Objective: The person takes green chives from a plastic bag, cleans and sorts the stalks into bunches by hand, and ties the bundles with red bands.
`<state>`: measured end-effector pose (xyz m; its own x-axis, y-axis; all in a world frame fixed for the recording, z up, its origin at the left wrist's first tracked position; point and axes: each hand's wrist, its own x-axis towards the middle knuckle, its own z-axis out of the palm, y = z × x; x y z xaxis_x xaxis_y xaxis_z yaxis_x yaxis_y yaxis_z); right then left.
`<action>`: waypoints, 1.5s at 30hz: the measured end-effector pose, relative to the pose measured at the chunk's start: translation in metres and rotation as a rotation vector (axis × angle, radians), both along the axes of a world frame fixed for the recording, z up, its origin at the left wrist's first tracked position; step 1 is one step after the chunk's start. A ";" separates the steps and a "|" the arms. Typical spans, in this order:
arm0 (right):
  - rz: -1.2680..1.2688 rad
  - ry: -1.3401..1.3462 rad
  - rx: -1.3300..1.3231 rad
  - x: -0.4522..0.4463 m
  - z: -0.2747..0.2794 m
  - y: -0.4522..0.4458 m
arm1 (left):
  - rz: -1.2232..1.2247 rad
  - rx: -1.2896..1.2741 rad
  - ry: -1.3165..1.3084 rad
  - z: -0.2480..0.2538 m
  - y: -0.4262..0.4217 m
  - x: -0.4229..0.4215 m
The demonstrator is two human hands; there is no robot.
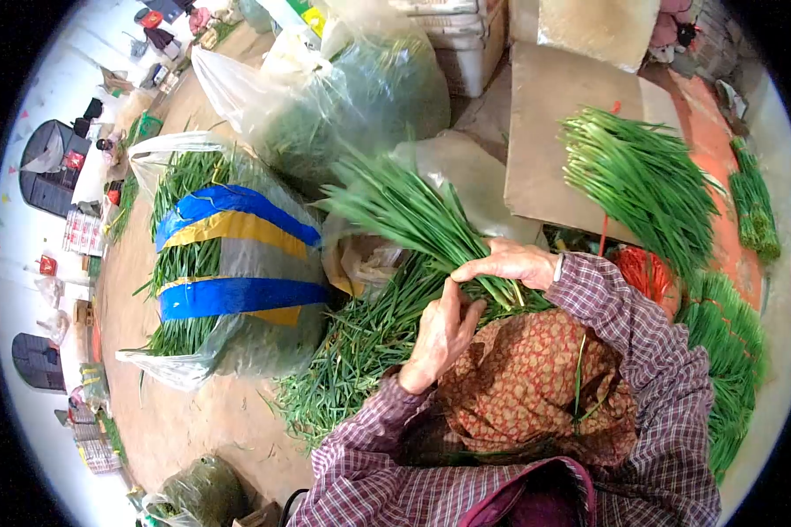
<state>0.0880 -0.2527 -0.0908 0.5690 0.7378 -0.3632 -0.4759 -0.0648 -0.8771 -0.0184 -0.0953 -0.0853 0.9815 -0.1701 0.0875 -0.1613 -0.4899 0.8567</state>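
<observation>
The right hand point(511, 266) gripped a bunch of green stalks point(431, 215) near its pale cut ends. The left hand point(444, 338) was partly open, fingertips at the near side of the stalks. The bunch was positioned above the loose pile of greens point(360, 351). A striped bag point(272, 263) stood left of the pile; a larger bunch point(637, 176) lay right, on cardboard point(540, 132).

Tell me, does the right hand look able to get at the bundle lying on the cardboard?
Probably yes: nothing tall seems to stand between the right hand and that bundle, but it now holds other leaves.
</observation>
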 end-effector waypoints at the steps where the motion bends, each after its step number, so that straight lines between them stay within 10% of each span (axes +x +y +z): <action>1: -0.009 -0.112 -0.144 -0.002 0.006 0.008 | -0.136 0.122 0.000 0.013 0.019 -0.002; 7: 0.154 -0.152 -0.305 -0.029 0.050 0.008 | -0.384 0.536 -0.435 0.128 0.048 -0.007; 12: 0.341 -0.205 -0.238 -0.057 0.085 0.031 | -0.469 0.952 -0.494 0.115 0.070 0.003; 28: 0.450 -0.428 -0.170 -0.064 0.113 0.000 | -0.335 0.640 -0.256 0.129 0.109 -0.022; 45: -0.070 -0.839 -0.163 -0.116 0.131 -0.076 | 0.018 0.651 -0.294 0.101 0.166 -0.024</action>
